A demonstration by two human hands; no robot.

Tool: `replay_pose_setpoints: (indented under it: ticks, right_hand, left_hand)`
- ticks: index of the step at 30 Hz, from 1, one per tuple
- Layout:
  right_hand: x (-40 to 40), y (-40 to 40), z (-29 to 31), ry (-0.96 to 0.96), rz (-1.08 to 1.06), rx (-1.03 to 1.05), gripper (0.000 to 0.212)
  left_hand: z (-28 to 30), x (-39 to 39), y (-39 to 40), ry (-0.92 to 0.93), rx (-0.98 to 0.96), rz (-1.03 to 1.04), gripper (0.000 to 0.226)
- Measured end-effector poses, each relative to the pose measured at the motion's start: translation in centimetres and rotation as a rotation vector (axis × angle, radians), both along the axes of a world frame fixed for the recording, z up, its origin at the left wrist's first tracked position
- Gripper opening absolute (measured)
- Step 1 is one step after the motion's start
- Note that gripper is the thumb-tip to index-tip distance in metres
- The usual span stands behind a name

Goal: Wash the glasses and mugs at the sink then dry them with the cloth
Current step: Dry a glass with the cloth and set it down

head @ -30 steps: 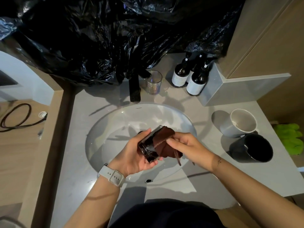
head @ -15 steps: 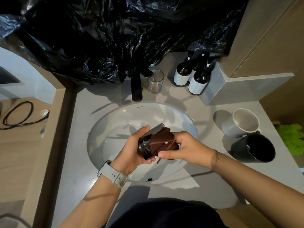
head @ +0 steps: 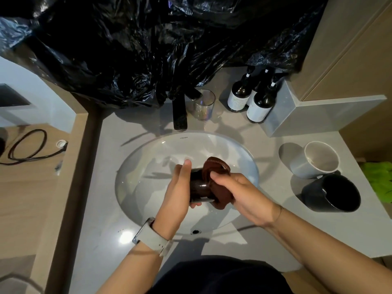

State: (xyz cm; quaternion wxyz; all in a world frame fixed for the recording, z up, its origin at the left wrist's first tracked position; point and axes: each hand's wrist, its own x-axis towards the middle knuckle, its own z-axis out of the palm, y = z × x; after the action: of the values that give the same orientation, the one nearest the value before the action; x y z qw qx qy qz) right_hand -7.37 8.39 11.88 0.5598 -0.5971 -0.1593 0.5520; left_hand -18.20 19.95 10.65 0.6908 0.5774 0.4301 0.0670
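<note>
A dark glass (head: pixel 198 187) is being held above the white sink (head: pixel 148 166), over the middle of the basin. It is being gripped by the left hand (head: pixel 178 192), whose thumb is lying along the glass on its 9 o'clock side while the fingers are curled under it. A brown cloth (head: pixel 218 177) is being pressed against the glass at its 3 o'clock side and is being bunched over its far end. The cloth is being grasped by the right hand (head: pixel 239 194), with the fingers closed around the fabric. A pale watch (head: pixel 151 236) is being worn on the left wrist.

At 12 o'clock from the sink, a black tap (head: pixel 179 115) is being seen on the grey counter (head: pixel 265 230), and a clear glass (head: pixel 204 105) is standing just beside it, at the tap's 3 o'clock. Further toward 1 o'clock, three dark bottles (head: pixel 262 102) with white labels are standing close together. At 3 o'clock from the sink, a white mug (head: pixel 314 160) is lying tilted with its opening toward the viewer, and a black mug (head: pixel 333 194) is lying just at its 5 o'clock, touching or nearly touching it. Something green (head: pixel 379 179) is being partly shown at the right edge. A black plastic sheet (head: pixel 137 49) is hanging over the whole wall behind the tap. At 9 o'clock, a black cable (head: pixel 27 149) is lying on the wooden floor.
</note>
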Motion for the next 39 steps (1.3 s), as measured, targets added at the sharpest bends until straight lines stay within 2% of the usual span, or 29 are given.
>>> replay_pose_setpoints:
  ticks: [2, 4, 6, 7, 8, 10, 11, 14, 15, 17, 19, 20, 21, 23, 24, 25, 26, 27, 28, 29, 30, 31, 32, 34, 35, 36, 37, 38, 39]
  right_hand:
    - [-0.7, -0.3, 0.2, -0.081, 0.070, 0.038, 0.039]
    - [-1.0, -0.5, 0.2, -0.167, 0.135, 0.048, 0.030]
    - [-0.9, -0.5, 0.6, -0.209, 0.159, 0.054, 0.036]
    - [-0.8, -0.5, 0.6, -0.208, 0.144, 0.053, 0.028]
    - [-0.7, -0.5, 1.1, -0.191, 0.128, 0.052, 0.009]
    - [-0.7, -0.3, 1.8, -0.093, 0.074, 0.036, 0.013]
    - [-0.4, -0.3, 1.5, -0.032, 0.048, 0.017, 0.016]
    - [0.5, 0.4, 1.7, 0.193, -0.030, -0.071, 0.043]
    - [0.8, 0.6, 1.8, 0.235, -0.035, -0.095, 0.043]
    - [1.1, 0.9, 2.2, 0.268, -0.012, -0.090, 0.042]
    - [0.9, 0.9, 2.4, 0.224, -0.016, -0.041, 0.041]
    - [0.6, 0.8, 2.3, 0.179, -0.046, 0.002, 0.034]
    - [0.2, 0.5, 1.8, 0.078, -0.073, 0.053, 0.022]
    - [-0.8, -0.1, 0.9, -0.308, -0.033, 0.126, 0.008]
    - [-1.4, -0.2, 0.5, -0.468, 0.026, 0.133, 0.010]
    - [-1.8, -0.3, 0.2, -0.546, 0.051, 0.158, 0.012]
    - [-1.8, -0.4, 0.3, -0.529, 0.032, 0.178, 0.014]
    - [-1.7, -0.5, 0.6, -0.449, -0.002, 0.188, 0.015]
    - [-1.3, -0.4, 0.7, -0.319, -0.046, 0.170, 0.013]
    - [-0.8, -0.3, 0.7, -0.137, -0.082, 0.120, 0.020]
    - [-0.3, -0.3, 0.6, 0.045, -0.099, 0.034, 0.036]
    - [0.2, -0.3, 0.6, 0.198, -0.103, -0.019, 0.046]
    - [0.4, -0.3, 0.9, 0.272, -0.098, -0.041, 0.047]
    - [0.3, -0.2, 1.1, 0.211, -0.069, -0.011, 0.036]
    - [0.1, -0.4, 1.0, 0.102, -0.065, 0.012, 0.025]
    - [-0.3, -0.5, 1.1, -0.009, -0.080, 0.054, 0.011]
    - [-0.8, -0.8, 0.8, -0.177, -0.085, 0.115, 0.008]
    - [-1.4, -1.0, 0.5, -0.331, -0.068, 0.157, 0.014]
    - [-2.1, -0.9, 0.3, -0.456, -0.039, 0.179, 0.015]
  left_hand:
    - [0.6, 0.2, 0.0, 0.046, -0.114, 0.047, 0.054]
    - [1.1, 0.6, 0.3, 0.067, -0.243, 0.092, 0.049]
    - [1.5, 0.8, 0.2, 0.070, -0.297, 0.115, 0.047]
    - [1.6, 0.9, 0.0, 0.062, -0.282, 0.120, 0.046]
    - [1.5, 1.0, -0.3, 0.041, -0.246, 0.129, 0.046]
    - [1.4, 0.9, -0.8, -0.040, -0.086, 0.142, 0.045]
    - [1.2, 0.8, -0.9, -0.084, 0.050, 0.137, 0.043]
    - [0.8, 0.1, -0.8, -0.178, 0.517, 0.017, 0.041]
    - [0.8, -0.1, -0.7, -0.200, 0.597, -0.024, 0.043]
    - [0.6, -0.3, -0.4, -0.258, 0.633, -0.064, 0.045]
    - [0.4, 0.1, 0.1, -0.261, 0.529, -0.072, 0.050]
    - [0.6, 0.4, 0.5, -0.226, 0.400, -0.083, 0.056]
    - [0.8, 0.6, 1.0, -0.176, 0.211, -0.103, 0.063]
    - [1.2, 0.7, 1.7, -0.073, -0.188, -0.181, 0.071]
    - [1.5, 0.8, 1.5, -0.037, -0.287, -0.186, 0.067]
    - [1.5, 0.9, 1.2, -0.013, -0.325, -0.138, 0.061]
    - [1.6, 1.0, 0.8, -0.014, -0.308, -0.058, 0.055]
    - [1.6, 1.1, 0.1, -0.047, -0.228, 0.019, 0.050]
    - [1.4, 1.1, -0.5, -0.081, -0.049, 0.059, 0.046]
    - [0.9, 0.8, -1.1, -0.098, 0.221, 0.046, 0.042]
    - [0.4, 0.5, -1.4, -0.100, 0.489, 0.003, 0.037]
    - [0.0, 0.2, -1.6, -0.091, 0.662, -0.045, 0.035]
    - [-0.3, -0.1, -1.6, -0.097, 0.728, -0.080, 0.035]
    - [-0.9, -0.3, -1.5, -0.153, 0.659, -0.106, 0.037]
    - [-0.7, -0.2, -1.5, -0.176, 0.544, -0.094, 0.041]
    - [-0.2, 0.0, -1.2, -0.180, 0.371, -0.074, 0.049]
    - [0.4, 0.3, -0.9, -0.135, 0.161, -0.052, 0.059]
    - [1.2, 0.6, -0.7, -0.081, -0.040, -0.042, 0.066]
    - [1.5, 0.9, -0.4, -0.060, -0.162, -0.046, 0.066]
